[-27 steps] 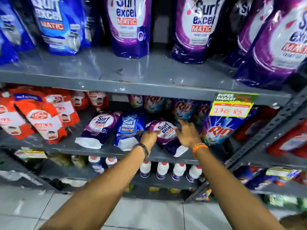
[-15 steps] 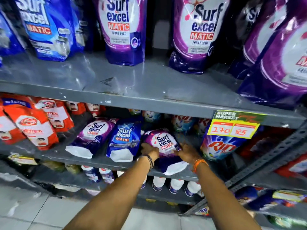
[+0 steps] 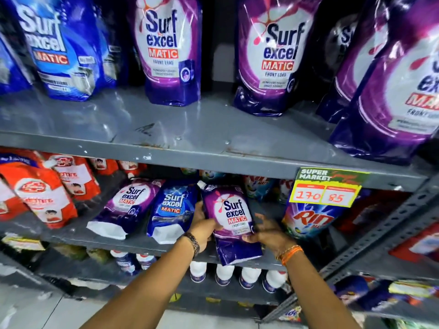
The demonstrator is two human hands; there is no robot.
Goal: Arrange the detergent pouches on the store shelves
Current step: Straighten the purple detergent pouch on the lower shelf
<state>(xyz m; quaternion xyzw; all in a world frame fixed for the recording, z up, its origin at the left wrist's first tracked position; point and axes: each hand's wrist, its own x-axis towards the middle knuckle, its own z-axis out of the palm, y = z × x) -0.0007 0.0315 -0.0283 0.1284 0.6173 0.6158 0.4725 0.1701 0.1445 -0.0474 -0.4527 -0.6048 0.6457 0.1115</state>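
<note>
From the head camera: grey metal shelves point(image 3: 180, 148) with scuffed, chipped paint fill the view; pale floor tiles point(image 3: 31, 312) show at lower left. On the middle shelf point(image 3: 78, 236) the left hand point(image 3: 202, 230) and right hand point(image 3: 269, 233) hold a small purple pouch point(image 3: 231, 219) between them; the left grip is closed on its left edge, thumb across the front; the right grip pinches its lower right side, the other fingers spread loosely. The pouch tilts back, its bottom overhanging the shelf's front edge; a blue pouch point(image 3: 172, 210) lies just beside it on the left, a Rin pouch point(image 3: 308, 219) near on the right under a yellow price tag point(image 3: 325, 191); large purple pouches point(image 3: 171, 51) stand on the shelf above; white bottles point(image 3: 224, 274) line the shelf below.
</note>
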